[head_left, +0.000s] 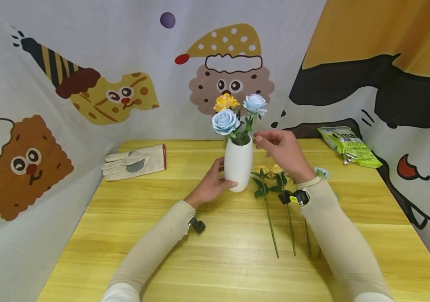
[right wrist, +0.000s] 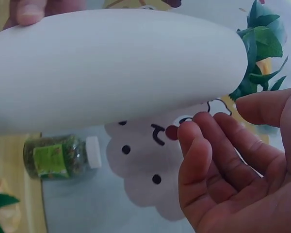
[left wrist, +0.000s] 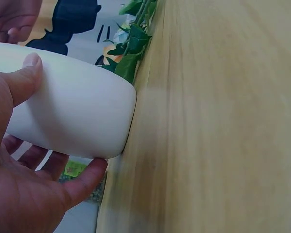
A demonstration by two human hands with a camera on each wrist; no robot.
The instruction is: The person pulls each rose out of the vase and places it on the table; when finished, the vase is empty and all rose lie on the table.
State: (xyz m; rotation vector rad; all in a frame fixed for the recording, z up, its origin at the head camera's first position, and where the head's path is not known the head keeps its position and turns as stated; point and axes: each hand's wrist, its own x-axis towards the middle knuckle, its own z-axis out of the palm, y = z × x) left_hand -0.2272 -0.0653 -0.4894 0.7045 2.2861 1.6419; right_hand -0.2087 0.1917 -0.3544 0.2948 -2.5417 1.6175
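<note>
My left hand (head_left: 212,183) grips the lower part of a white vase (head_left: 238,165), thumb in front and fingers round the side. Out of its mouth stand a yellow rose (head_left: 226,102) and two blue roses, one in front (head_left: 225,121) and one at the right (head_left: 255,104). Beside the rim, on the right, is my right hand (head_left: 283,152), its fingers loosely bent and nothing in them in the right wrist view. Below that hand, yellow roses (head_left: 262,170) with long green stems lie on the table; a pale blue rose (head_left: 321,172) is partly hidden by the right forearm.
A white work glove (head_left: 135,162) with a red cuff lies at the back left of the wooden table (head_left: 154,251). At the back right is a green snack bag (head_left: 349,146). A capped jar with a green label (right wrist: 51,158) appears beyond the vase in the right wrist view.
</note>
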